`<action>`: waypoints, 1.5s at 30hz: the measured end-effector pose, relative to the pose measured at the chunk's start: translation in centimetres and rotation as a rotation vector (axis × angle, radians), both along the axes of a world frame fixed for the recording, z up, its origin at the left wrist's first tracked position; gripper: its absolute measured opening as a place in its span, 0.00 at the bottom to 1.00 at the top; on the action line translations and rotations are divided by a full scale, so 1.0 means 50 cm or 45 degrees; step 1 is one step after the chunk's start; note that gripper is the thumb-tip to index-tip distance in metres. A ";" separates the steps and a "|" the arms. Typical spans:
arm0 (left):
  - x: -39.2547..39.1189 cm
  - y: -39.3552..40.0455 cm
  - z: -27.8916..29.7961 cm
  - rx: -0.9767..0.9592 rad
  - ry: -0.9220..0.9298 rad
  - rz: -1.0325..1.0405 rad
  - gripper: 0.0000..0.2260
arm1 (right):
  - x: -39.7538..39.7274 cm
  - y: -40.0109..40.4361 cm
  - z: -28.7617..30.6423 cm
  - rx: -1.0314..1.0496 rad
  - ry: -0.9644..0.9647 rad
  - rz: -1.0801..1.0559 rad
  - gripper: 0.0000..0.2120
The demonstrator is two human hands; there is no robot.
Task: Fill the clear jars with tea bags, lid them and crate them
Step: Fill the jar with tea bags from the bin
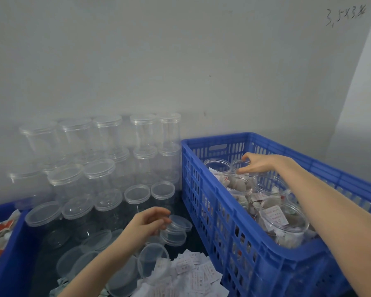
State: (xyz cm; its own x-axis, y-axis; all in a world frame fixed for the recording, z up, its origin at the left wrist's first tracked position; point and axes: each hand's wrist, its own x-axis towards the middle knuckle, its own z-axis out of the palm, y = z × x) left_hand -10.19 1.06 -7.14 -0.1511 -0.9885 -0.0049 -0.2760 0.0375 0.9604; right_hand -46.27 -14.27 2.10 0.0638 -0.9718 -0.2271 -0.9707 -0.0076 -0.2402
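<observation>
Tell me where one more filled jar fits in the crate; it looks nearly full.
The far right of the crate, behind the right hand, looks free. The near and left parts are crowded with filled jars and loose tea bags.
</observation>
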 end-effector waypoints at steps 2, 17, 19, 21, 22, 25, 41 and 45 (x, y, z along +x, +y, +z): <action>-0.001 -0.001 0.007 -0.013 0.013 0.024 0.11 | -0.002 0.002 -0.001 0.022 -0.012 0.000 0.42; 0.034 -0.004 0.022 -0.025 0.038 0.075 0.10 | -0.009 0.019 -0.004 0.059 -0.164 -0.127 0.63; 0.038 -0.003 0.020 -0.020 0.039 0.078 0.10 | -0.011 0.017 -0.005 0.058 -0.187 -0.134 0.63; 0.043 -0.002 0.021 -0.017 0.042 0.071 0.10 | -0.013 0.015 -0.005 0.051 -0.210 -0.149 0.62; 0.046 -0.002 0.022 -0.018 0.040 0.065 0.10 | -0.013 0.013 -0.003 0.032 -0.227 -0.162 0.60; 0.060 -0.004 0.027 -0.029 0.021 0.055 0.10 | 0.000 0.005 0.017 -0.192 -0.243 -0.141 0.47; 0.250 -0.166 0.078 -0.600 -1.679 0.701 0.31 | 0.537 0.104 0.107 -0.180 -0.144 0.766 0.23; 0.259 -0.192 0.061 -0.542 -1.873 0.647 0.33 | 0.613 0.084 0.038 -0.091 -0.206 0.698 0.30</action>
